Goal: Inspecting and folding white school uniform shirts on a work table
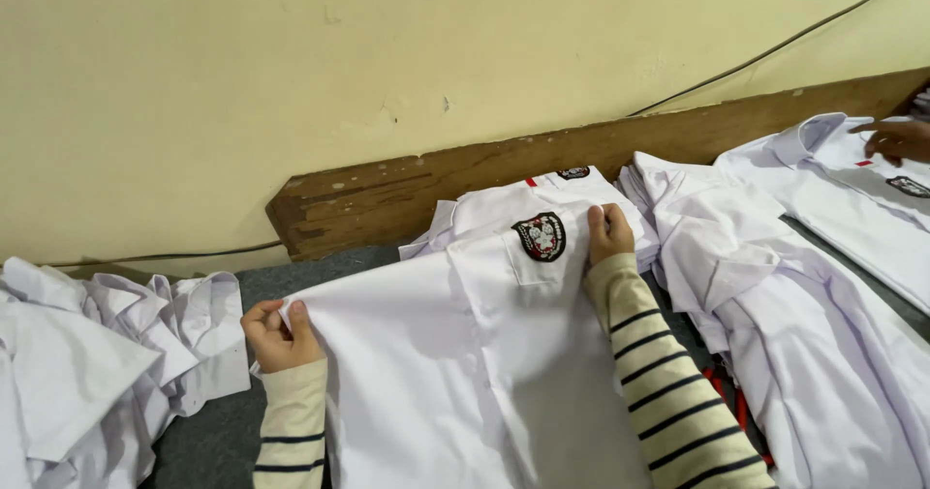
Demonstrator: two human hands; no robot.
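Against the cream wall (pixel 291 63), a grey work surface (pixel 208 431) backed by a worn wooden board (pixel 387 194) carries white shirts in several groups. Centre: the white shirt (pixel 465 373) being handled lies flat, front up, over a stack of folded shirts (pixel 504 198), its chest pocket bearing a dark crest badge (pixel 540 236). Right: a heap of loose white shirts (pixel 775 295) lies just beside it, and further right another shirt (pixel 852 189) lies under a second person's hand (pixel 896 140) at the frame edge. Left: a crumpled pile of white garments (pixel 97 353) sits apart from the central shirt. The left hand (pixel 278 334), in a striped sleeve, has fingers clamped on the shirt's left edge. The right hand (pixel 608 232) has fingers closed together, pinching the fabric just right of the badge.
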